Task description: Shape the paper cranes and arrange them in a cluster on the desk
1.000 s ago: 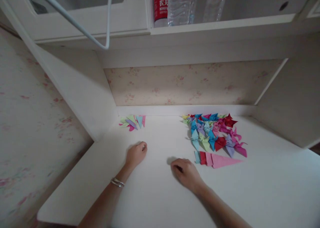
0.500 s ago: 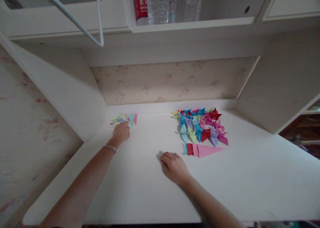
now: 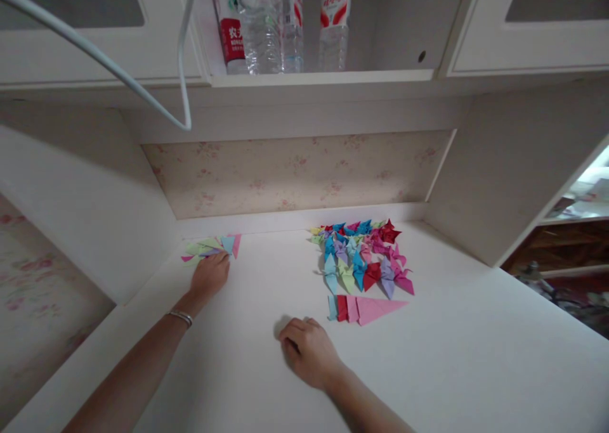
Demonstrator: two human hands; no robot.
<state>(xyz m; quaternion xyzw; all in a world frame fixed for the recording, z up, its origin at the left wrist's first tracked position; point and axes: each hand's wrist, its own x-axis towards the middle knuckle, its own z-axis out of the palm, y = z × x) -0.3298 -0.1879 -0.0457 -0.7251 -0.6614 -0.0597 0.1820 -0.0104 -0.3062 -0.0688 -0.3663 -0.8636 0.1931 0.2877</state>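
My left hand [image 3: 212, 274] reaches to the back left of the white tabletop, its fingers closed at the near edge of a fan of folded origami papers. Its fingertips meet the pieces beside a light blue folded paper [image 3: 227, 244]; what lies under them is partly hidden. Green, purple and pink folded papers [image 3: 204, 248] spread out to the left of it. My right hand [image 3: 309, 350] rests on the table near the middle, fingers curled in, with nothing visible in them. Beyond it lie overlapping folded papers [image 3: 375, 309] in pink, red and light blue.
Rows of colourful origami cranes [image 3: 359, 262] lie at the back right of the tabletop [image 3: 257, 395]. Above, plastic bottles [image 3: 333, 33] stand on an open shelf. A white bent rod or cable [image 3: 137, 90] hangs at upper left. Side panels bound the desk.
The camera view has tilted up and turned right, so everything sits lower and further left. Both hands stay in nearly the same places on the table.
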